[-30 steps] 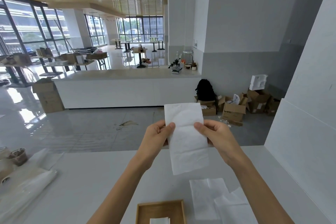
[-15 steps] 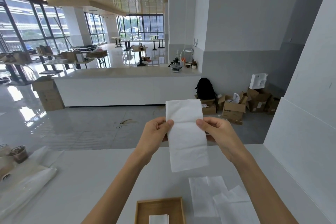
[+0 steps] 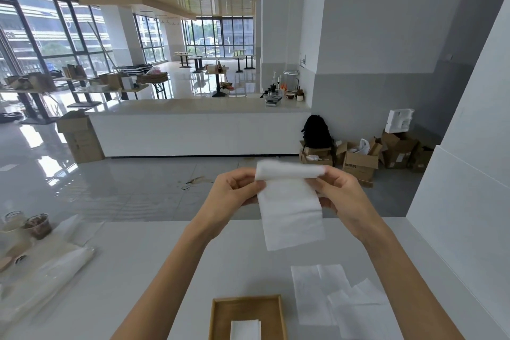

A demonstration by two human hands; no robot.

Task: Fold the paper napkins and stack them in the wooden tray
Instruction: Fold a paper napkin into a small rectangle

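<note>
Both the left hand [image 3: 234, 190] and the right hand [image 3: 339, 193] are pinching the napkin [image 3: 289, 210] by its sides, above and beyond the tray [image 3: 218, 317], and are bending over its top half, upright a moment ago, so a fold is starting before stacking.

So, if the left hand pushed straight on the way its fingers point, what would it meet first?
The left hand pinches the napkin, so that comes first; past it, probably the right hand opposite, though depth is unclear.
</note>
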